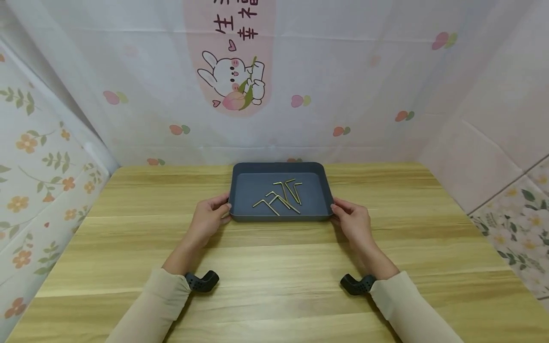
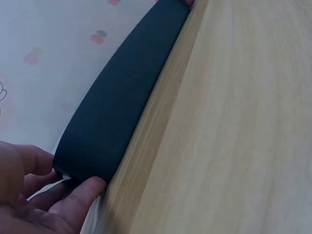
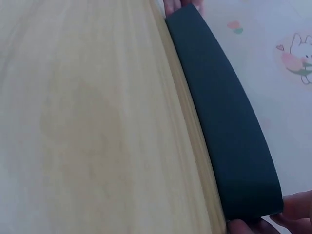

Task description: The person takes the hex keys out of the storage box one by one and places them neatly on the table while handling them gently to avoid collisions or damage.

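Note:
A dark grey rectangular tray (image 1: 280,218) sits at the far side of the table. Several brass-coloured L-shaped hex keys (image 1: 270,207) lie loosely in it, mostly toward its middle and right. My left hand (image 1: 208,216) grips the tray's left side near the front corner, thumb at the rim. On the opposite side, my right hand (image 1: 353,221) holds the right front corner the same way. The left wrist view shows the tray's front wall (image 2: 117,92) pinched at its corner. From the right wrist, that outer wall (image 3: 224,117) hides the keys.
The wooden table (image 1: 279,286) spreads in front of the tray toward me. Right behind the table hangs a white printed cloth (image 1: 364,71). Patterned cloth (image 1: 38,190) also closes the left side. Black wrist mounts (image 1: 202,282) sit on both forearms.

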The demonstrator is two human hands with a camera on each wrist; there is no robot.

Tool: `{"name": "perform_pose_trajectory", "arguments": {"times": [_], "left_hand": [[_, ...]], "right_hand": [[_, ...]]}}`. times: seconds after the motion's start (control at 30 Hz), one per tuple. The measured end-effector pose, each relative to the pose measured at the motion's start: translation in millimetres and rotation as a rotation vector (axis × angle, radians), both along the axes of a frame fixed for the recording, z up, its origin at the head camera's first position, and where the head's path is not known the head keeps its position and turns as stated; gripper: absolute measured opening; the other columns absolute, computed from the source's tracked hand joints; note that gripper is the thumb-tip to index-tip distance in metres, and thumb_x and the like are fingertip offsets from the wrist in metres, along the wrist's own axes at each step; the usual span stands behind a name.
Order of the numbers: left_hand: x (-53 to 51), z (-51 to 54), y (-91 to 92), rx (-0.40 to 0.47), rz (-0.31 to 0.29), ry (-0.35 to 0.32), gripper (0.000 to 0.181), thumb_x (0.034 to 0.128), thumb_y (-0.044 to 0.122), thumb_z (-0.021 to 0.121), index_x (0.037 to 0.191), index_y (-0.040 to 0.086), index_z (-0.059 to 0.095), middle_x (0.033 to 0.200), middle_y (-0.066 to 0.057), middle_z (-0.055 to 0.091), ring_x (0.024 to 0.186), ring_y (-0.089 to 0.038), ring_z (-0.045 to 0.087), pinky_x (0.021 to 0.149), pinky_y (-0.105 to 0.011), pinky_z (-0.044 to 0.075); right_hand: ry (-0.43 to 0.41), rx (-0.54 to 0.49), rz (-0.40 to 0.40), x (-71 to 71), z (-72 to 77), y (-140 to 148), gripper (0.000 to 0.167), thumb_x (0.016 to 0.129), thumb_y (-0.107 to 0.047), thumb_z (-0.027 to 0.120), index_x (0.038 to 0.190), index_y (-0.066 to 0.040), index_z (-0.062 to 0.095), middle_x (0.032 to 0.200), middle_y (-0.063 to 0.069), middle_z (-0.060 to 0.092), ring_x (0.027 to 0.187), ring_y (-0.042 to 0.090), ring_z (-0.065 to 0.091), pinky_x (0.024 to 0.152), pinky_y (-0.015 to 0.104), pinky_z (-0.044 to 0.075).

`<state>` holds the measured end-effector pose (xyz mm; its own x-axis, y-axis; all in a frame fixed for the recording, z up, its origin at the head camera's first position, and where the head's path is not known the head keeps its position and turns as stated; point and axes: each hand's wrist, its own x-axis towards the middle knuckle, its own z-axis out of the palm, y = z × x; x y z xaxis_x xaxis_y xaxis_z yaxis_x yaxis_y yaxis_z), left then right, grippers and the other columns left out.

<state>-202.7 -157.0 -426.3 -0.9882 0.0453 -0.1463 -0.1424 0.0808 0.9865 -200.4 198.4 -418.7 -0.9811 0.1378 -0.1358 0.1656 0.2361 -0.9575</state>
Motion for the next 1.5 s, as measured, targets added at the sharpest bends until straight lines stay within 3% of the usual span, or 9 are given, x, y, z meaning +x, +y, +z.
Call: {"name": "perform_pose_trajectory", "arguments": {"times": [0.3, 0.67, 1.33, 1.5], "left_hand": [[7.9, 1.4, -8.5, -0.038, -0.008, -0.025, 0.048, 0.1055, 0.007, 0.048, 0.153, 0.002, 0.041, 0.158, -0.019, 0.042, 0.138, -0.034, 0.051, 0.101, -0.04, 0.052], [21.1, -0.7, -7.1, -0.048, -0.001, 0.005, 0.048, 0.1039, 0.006, 0.048, 0.151, -0.003, 0.042, 0.156, -0.022, 0.043, 0.135, -0.035, 0.053, 0.092, -0.03, 0.058], [45.8, 1.3, -8.6, -0.041, -0.036, -0.01, 0.048, 0.1051, 0.008, 0.049, 0.152, 0.002, 0.042, 0.158, -0.018, 0.041, 0.141, -0.034, 0.048, 0.1, -0.04, 0.054], [48.6, -1.4, -7.4, -0.028, -0.026, -0.006, 0.048, 0.1046, 0.005, 0.048, 0.151, -0.002, 0.041, 0.158, -0.022, 0.041, 0.139, -0.034, 0.049, 0.099, -0.037, 0.053]], "right_hand": [[0.002, 0.018, 0.022, 5.5, -0.5, -5, 0.041, 0.104, -0.014, 0.056, 0.144, -0.004, 0.054, 0.15, 0.018, 0.053, 0.133, 0.029, 0.057, 0.091, 0.022, 0.057], [0.014, 0.068, 0.028, 17.8, -2.3, -2, 0.041, 0.104, -0.014, 0.057, 0.143, -0.002, 0.056, 0.149, 0.015, 0.054, 0.131, 0.026, 0.057, 0.088, 0.018, 0.056], [0.025, 0.053, 0.014, 44.0, -3.0, -2, 0.04, 0.104, -0.015, 0.056, 0.143, -0.004, 0.056, 0.146, 0.016, 0.057, 0.127, 0.024, 0.06, 0.091, 0.02, 0.055], [0.023, -0.004, -0.016, 47.4, -8.0, -4, 0.041, 0.104, -0.014, 0.056, 0.144, -0.005, 0.055, 0.148, 0.013, 0.056, 0.124, 0.01, 0.062, 0.09, 0.012, 0.053]]}}
